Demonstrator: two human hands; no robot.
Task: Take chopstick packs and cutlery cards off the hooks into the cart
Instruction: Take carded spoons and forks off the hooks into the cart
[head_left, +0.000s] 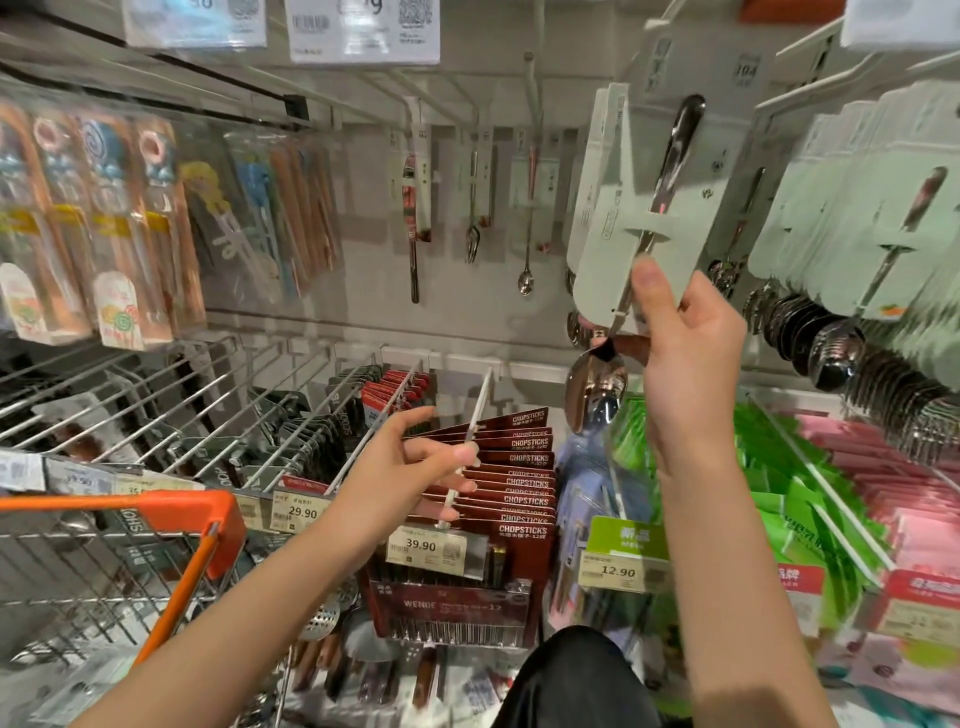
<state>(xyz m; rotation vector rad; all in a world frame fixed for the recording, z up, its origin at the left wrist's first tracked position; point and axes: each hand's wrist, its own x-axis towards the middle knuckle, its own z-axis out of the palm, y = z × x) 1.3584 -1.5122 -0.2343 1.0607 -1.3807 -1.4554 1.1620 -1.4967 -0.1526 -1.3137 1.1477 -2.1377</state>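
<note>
Up at the top rail, the right hand (685, 332) pinches the lower edge of a pale green cutlery card (639, 218), thumb on its face, a steel spoon (595, 387) strapped to it with the bowl hanging below the card. That card sits at the front of a stack on its hook, with more green spoon cards (872, 228) crowding the next hook to the right. Lower down, the left hand (410, 467) reaches to the white hook (478, 410) carrying the dark red chopstick packs (519, 467), fingers loosely spread, thumb by the rod; it looks to be touching rather than gripping, though the fingertips are partly hidden. A 39.90 price tag (426, 548) hangs off that hook's end. Bottom left, the wire cart (104, 582) with its orange handle (130, 506) stands just beside the shelf, holding what seem to be a perforated metal ladle (319, 621) and some carded items, blurred.
</note>
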